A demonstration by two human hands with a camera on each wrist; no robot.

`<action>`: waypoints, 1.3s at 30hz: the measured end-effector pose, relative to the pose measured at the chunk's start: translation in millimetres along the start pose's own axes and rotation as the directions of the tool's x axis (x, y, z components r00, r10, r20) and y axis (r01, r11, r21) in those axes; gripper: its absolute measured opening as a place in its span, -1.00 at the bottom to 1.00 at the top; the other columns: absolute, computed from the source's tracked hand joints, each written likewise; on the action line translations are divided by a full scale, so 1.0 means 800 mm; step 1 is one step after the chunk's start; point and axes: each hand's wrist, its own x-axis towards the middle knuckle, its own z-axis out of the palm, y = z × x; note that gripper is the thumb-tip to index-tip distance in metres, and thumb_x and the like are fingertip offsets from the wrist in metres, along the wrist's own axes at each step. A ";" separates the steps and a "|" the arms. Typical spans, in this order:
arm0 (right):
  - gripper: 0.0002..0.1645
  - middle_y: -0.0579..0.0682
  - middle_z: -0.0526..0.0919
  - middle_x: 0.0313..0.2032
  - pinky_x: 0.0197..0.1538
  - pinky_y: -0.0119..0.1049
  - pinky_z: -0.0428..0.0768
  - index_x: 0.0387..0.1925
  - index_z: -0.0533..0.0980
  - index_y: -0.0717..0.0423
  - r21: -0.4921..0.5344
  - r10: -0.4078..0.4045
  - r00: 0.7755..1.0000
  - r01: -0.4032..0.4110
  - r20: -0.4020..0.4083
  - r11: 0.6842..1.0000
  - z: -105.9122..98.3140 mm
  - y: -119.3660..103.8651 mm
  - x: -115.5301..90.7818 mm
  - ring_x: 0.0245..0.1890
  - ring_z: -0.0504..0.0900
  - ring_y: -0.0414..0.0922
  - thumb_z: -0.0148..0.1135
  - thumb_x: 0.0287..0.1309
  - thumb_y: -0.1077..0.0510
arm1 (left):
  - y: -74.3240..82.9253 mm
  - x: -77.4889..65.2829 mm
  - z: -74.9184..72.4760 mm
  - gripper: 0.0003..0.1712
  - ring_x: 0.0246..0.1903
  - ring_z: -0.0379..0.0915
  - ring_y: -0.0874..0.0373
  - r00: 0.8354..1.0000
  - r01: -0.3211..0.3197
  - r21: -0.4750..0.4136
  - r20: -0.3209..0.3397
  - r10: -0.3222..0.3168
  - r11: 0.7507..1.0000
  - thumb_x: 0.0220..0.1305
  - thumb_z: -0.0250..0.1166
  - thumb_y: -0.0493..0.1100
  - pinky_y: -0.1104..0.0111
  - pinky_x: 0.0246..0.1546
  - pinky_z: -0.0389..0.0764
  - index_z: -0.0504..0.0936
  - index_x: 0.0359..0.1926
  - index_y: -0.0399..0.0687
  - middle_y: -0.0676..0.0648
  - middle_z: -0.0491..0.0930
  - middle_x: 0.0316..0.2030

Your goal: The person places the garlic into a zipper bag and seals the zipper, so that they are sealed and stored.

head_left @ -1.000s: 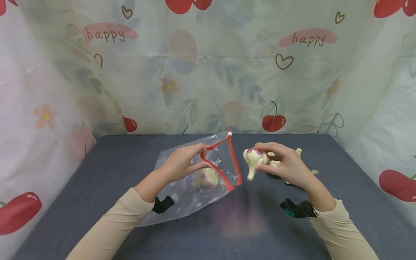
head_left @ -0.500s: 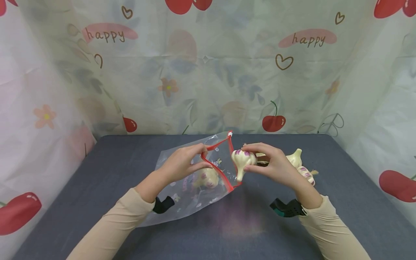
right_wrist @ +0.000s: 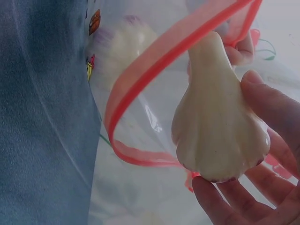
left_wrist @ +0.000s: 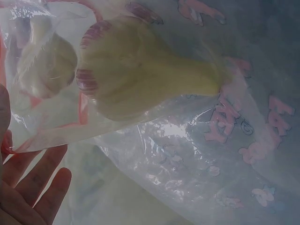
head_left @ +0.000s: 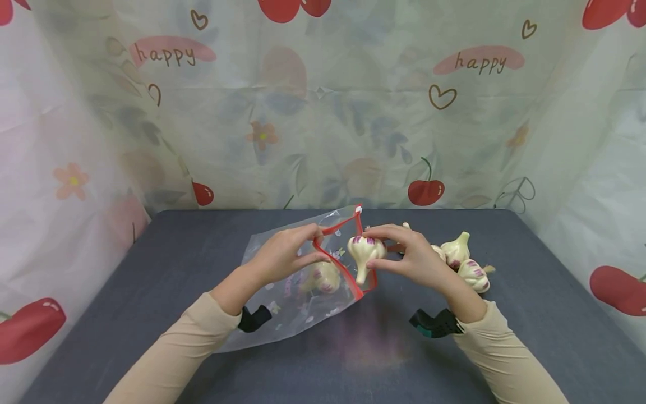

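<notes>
My left hand (head_left: 286,252) pinches the red zip edge of a clear plastic zip bag (head_left: 298,314), whose mouth gapes to the right. One garlic bulb (head_left: 325,277) lies inside the bag; the left wrist view shows this garlic bulb (left_wrist: 126,70) through the film. In my right hand (head_left: 411,255) is another garlic bulb (head_left: 364,252), white with purple streaks, its stem pointing down. It is right at the bag's mouth. Thumb and fingertips grip this bulb (right_wrist: 218,117) in the right wrist view, beside the red rim (right_wrist: 140,79).
To the right, several more garlic bulbs (head_left: 474,275) lie in a group on the dark table (head_left: 504,336), partly behind my right hand. A patterned curtain (head_left: 323,140) stands behind the table and along both sides.
My right hand has moved left with its garlic bulb, from beside the bag to its mouth, uncovering more of the bulbs on the right. My left hand and the bag stay about where they were.
</notes>
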 end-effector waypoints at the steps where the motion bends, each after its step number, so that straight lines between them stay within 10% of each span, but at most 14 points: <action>1: -0.37 0.04 0.60 0.02 -0.09 -0.33 0.62 0.04 0.53 0.11 0.001 -0.008 1.000 0.008 0.001 1.000 0.001 0.000 0.001 -0.03 0.55 -0.26 0.49 -0.17 0.18 | 0.000 0.000 0.000 -0.64 -0.42 0.42 0.25 1.000 0.001 -0.001 0.002 -0.001 1.000 -0.01 0.44 -0.09 0.50 -0.47 0.33 0.41 -0.31 -0.04 0.02 0.60 -0.34; 39: -0.44 0.05 0.63 -0.07 -0.09 -0.33 0.62 0.02 0.52 0.16 0.026 -0.078 0.989 0.076 0.122 0.997 0.043 0.005 0.019 -0.15 0.58 -0.13 0.45 -0.10 0.23 | 0.005 0.010 -0.005 -0.64 -0.54 0.35 0.26 0.994 -0.085 -0.028 -0.065 0.083 0.996 -0.02 0.44 -0.15 0.49 -0.48 0.38 0.44 -0.28 -0.12 0.01 0.55 -0.40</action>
